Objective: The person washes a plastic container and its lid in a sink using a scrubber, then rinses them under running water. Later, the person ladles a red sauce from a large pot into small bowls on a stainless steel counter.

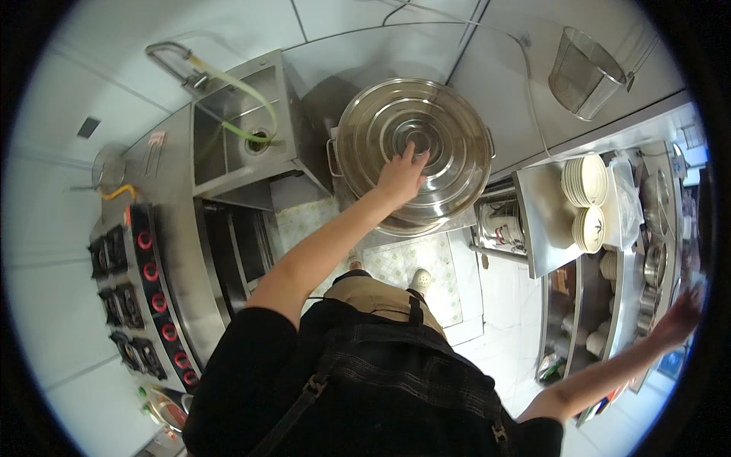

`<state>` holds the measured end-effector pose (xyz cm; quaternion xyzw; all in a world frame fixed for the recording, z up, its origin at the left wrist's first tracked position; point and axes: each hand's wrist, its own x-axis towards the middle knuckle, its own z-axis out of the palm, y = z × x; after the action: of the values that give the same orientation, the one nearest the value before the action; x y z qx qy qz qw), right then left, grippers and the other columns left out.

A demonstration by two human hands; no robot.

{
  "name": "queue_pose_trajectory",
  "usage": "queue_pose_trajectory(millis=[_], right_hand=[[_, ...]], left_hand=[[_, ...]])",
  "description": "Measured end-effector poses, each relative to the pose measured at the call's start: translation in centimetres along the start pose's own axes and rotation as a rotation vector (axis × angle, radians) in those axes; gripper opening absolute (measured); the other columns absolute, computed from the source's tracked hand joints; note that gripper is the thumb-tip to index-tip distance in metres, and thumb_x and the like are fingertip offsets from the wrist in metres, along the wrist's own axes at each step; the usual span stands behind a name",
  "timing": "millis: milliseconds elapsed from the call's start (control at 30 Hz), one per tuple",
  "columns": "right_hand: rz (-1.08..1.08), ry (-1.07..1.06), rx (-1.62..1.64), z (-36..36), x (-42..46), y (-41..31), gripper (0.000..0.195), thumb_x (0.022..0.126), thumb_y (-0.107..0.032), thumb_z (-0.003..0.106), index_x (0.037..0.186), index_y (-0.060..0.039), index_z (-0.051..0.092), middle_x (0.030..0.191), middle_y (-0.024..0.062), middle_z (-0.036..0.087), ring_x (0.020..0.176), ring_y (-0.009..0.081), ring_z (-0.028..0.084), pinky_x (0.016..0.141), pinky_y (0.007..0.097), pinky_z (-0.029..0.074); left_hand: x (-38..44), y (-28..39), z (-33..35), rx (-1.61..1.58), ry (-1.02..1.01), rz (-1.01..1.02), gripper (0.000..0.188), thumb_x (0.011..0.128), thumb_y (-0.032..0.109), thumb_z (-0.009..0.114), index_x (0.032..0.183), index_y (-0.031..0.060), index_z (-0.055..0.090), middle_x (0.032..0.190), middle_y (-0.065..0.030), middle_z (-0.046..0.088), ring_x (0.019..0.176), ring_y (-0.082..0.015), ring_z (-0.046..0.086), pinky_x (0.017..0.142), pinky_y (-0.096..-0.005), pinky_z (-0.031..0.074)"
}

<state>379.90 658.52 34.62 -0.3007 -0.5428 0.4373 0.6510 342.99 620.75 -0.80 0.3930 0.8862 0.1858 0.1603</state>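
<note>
A large round stainless steel lid with ringed steps covers a big two-handled stockpot before me. My left hand reaches over it, fingers spread at the centre. Its fingertips meet the edge of the round lid knob; whether they grip it I cannot tell. Part of the pot rim shows below the lid's near edge. Far off to the right, my right hand is stretched out beside the steel shelving. It is blurred at the picture's rim, and its fingers cannot be made out.
Left of the pot stands a steel sink with a green hose. A gas stove lines the left wall. Stacked bowls sit on a steel shelf at right. A mesh strainer hangs on the wall.
</note>
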Motion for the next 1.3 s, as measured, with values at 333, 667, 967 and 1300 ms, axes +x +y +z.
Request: queue_pose_trajectory(millis=[333,667,967,1300], right_hand=[[0.49,0.141,-0.617,-16.5,-31.0,2.7,0.041,0.095,-0.048,0.052,0.073,-0.0128,0.053,0.059,-0.0021,0.047,0.054,0.0076,0.046,0.052,0.0222,0.037],[0.657,-0.054,-0.734,-18.4,-42.1,4.7,0.04,0.098,-0.036,0.051,0.07,-0.0068,0.05,0.059,0.002,0.049,0.052,0.0086,0.046,0.049,0.0227,0.038],[0.688,0.068,-0.915,-14.9,-52.4,2.8,0.036,0.097,-0.03,0.054,0.071,-0.004,0.054,0.063,0.0015,0.051,0.053,0.0076,0.046,0.049,0.0227,0.036],[0.655,0.091,-0.911,-5.7,-58.4,2.5,0.03,0.094,-0.025,0.059,0.078,-0.0002,0.058,0.063,0.0022,0.049,0.056,0.0079,0.046,0.052,0.0232,0.035]], left_hand=[[10.9,-6.0,3.7,0.03,0.005,0.254,0.067,0.078,0.02,0.073,0.137,0.0164,0.04,0.125,-0.0242,0.041,0.112,-0.0417,0.049,0.091,-0.0463,0.047],[13.6,-9.5,-3.6,-0.048,-0.101,0.182,0.049,0.062,0.02,0.078,0.106,0.0105,0.058,0.102,-0.0083,0.064,0.092,-0.0268,0.062,0.079,-0.0386,0.049],[19.7,-21.3,-11.4,-0.629,-0.42,-0.121,0.043,0.08,0.017,0.067,0.121,0.0092,0.055,0.101,-0.0079,0.064,0.087,-0.0175,0.062,0.077,-0.031,0.049],[19.3,-23.5,-13.5,-1.031,-0.674,-0.166,0.049,0.087,0.018,0.063,0.132,0.0061,0.048,0.112,-0.0068,0.062,0.098,-0.0178,0.061,0.086,-0.0328,0.05]])
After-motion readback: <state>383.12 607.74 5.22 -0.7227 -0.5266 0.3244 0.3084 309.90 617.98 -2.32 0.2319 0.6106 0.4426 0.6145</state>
